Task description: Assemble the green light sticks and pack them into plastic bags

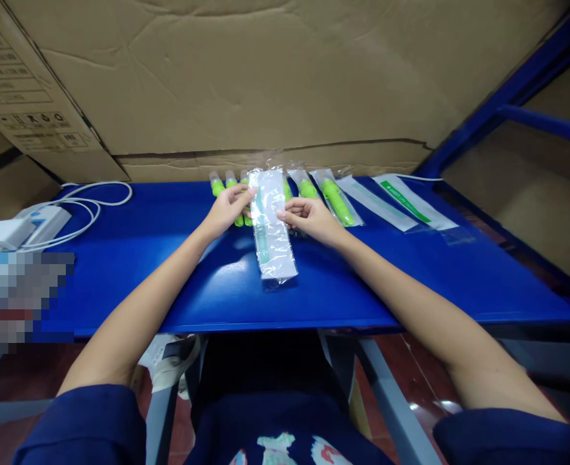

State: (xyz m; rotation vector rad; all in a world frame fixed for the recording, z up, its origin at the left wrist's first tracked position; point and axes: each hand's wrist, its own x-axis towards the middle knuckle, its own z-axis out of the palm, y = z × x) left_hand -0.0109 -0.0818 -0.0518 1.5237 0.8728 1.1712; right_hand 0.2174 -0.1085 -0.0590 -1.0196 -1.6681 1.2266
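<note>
Between my two hands is a long clear plastic packet (275, 242) with a white card and a pale green strip inside. My left hand (227, 210) pinches its left edge. On the opposite edge, the fingers of my right hand (311, 218) are closed. Several bright green, tube-like pieces with clear ends (217, 185) lie behind my left hand, partly hidden by it and the packet. Just beyond my right hand, similar green pieces (335, 199) lie in clear bags. Farther right are a narrow white packet (379, 203) and a white packet with a green label (413, 203).
A blue table (134, 258) holds everything. White adapters (28, 229) with a looped white cable (95, 201) sit at the left. Cardboard (275, 77) rises along the back edge, and a blue metal frame (502, 116) borders the right side. A blurred patch covers the lower left.
</note>
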